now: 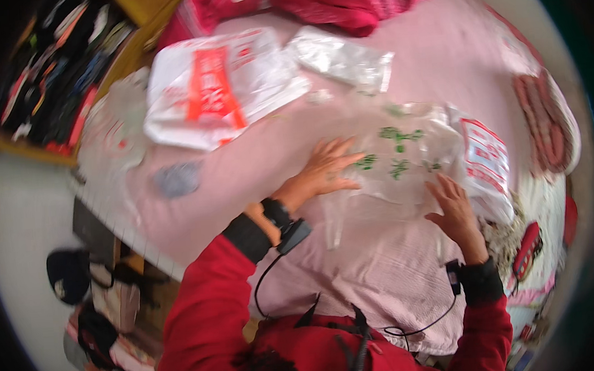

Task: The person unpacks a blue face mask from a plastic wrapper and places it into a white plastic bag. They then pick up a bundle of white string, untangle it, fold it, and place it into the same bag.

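A thin clear plastic bag (409, 167) with green printing lies spread on the pink bedcover (235, 183). My left hand (325, 168), fingers spread, rests at the bag's left side. On the bag's right side is my right hand (454, 210), its fingers also apart. Neither hand grips anything that I can see. Just beyond my right hand lies a white plastic bag (490, 168) with red printing, partly against the clear bag.
A larger white bag with red printing (201, 89) and a folded clear plastic packet (343, 57) lie farther off. A small grey-blue bundle (177, 179) sits at left. Magenta bedding (325, 1) is heaped at the back, and a folded brownish-pink cloth (542, 123) lies right.
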Tool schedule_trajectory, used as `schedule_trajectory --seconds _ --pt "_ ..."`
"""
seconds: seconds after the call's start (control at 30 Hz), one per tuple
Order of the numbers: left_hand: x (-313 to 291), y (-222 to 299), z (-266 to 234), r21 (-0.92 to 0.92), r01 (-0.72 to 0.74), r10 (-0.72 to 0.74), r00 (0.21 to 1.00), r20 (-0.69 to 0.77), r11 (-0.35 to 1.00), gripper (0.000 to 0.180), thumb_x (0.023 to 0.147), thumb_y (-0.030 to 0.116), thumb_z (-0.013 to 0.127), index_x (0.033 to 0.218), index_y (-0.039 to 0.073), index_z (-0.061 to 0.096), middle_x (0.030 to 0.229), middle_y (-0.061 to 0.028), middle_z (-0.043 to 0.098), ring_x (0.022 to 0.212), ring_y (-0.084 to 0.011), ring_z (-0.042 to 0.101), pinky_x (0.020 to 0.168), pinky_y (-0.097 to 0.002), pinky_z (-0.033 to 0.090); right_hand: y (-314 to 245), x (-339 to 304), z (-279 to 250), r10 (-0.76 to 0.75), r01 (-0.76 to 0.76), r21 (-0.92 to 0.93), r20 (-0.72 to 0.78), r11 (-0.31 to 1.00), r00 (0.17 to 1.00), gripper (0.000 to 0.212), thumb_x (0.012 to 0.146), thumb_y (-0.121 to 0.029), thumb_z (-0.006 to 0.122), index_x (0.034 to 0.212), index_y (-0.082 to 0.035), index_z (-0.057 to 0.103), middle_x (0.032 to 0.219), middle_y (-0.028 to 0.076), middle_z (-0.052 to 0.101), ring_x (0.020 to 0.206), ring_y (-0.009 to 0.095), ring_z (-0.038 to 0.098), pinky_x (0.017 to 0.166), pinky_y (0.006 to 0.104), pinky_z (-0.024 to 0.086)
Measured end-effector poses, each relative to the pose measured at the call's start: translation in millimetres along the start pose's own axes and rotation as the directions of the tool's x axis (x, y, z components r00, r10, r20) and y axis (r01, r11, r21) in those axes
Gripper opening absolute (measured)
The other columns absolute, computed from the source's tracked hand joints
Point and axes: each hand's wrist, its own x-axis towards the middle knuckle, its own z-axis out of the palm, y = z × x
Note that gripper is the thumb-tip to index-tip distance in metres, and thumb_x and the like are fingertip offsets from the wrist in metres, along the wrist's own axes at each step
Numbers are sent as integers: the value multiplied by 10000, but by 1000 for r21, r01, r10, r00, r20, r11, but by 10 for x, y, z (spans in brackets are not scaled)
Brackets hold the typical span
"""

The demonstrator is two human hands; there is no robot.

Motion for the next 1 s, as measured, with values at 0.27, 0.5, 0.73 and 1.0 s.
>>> schedule_trajectory --seconds 0.27,0.5,0.73,1.0 --pt "-333 93 -382 21 71 -62 956 -286 997 530 706 312 655 1183 138 504 1306 -133 366 1194 -305 331 992 -395 250 -353 -35 -218 -16 19 31 -69 999 997 640 607 -108 712 1196 -106 461 1292 121 379 1150 322 380 937 396 325" --pt "-778 -315 -771 34 245 -189 824 -534 969 388 730 255 610 1068 72 558 1152 -127 515 1052 -282 485 898 -350 377 -467 -109 -346 -32 37 52 -100 998 994 590 648 -97 689 1193 -105 464 1288 125 390 1128 335 400 923 404 341" --pt "-1477 -653 -1223 138 693 -403 556 -727 707 251 716 156 604 939 45 572 962 -118 560 925 -286 536 800 -392 427 -515 -244 -423 -5 12 62 -103 998 995 534 682 -127 657 1181 -89 473 1273 135 397 1111 334 405 919 405 338" --pt "-1677 -771 -1233 264 817 -516 539 -665 513 202 726 148 599 894 39 571 957 -122 530 918 -305 536 771 -404 447 -520 -387 -414 -29 39 87 -114 995 993 527 685 -137 658 1178 -90 477 1277 137 394 1131 329 402 930 396 336"
